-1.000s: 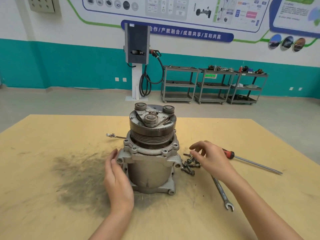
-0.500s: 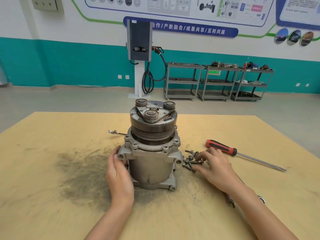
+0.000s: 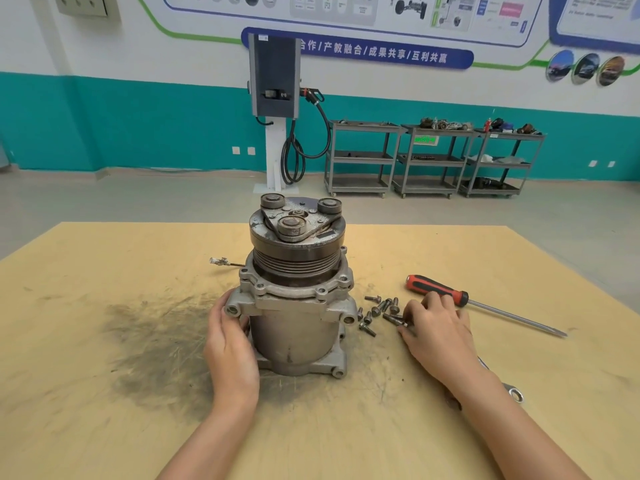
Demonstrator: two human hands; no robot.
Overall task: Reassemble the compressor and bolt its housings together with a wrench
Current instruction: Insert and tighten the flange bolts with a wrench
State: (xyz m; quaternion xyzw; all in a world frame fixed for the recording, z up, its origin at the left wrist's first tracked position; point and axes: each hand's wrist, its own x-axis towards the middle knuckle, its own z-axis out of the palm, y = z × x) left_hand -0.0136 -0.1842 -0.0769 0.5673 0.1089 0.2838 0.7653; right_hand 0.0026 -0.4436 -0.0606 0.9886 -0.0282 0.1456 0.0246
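Observation:
The grey compressor (image 3: 294, 327) stands upright on the wooden table (image 3: 86, 427), its dark pulley and clutch plate on top. My left hand (image 3: 230, 351) rests flat against its left side, just under a mounting lug. A pile of several loose bolts (image 3: 379, 311) lies right of the compressor. My right hand (image 3: 438, 336) lies on the table at that pile, fingertips pinching one bolt (image 3: 394, 319) at its right edge. The wrench (image 3: 512, 391) lies under my right wrist, only its ring end showing.
A red-handled screwdriver (image 3: 485, 304) lies right of the bolts, tip pointing right. A small connector on a wire (image 3: 220, 262) lies left of the compressor. A dark grease smear (image 3: 156, 341) covers the table to the left. Metal carts (image 3: 433, 161) stand far behind.
My right hand came down from above the bolts onto the pile and closed its fingertips on a bolt. My left hand stayed against the compressor.

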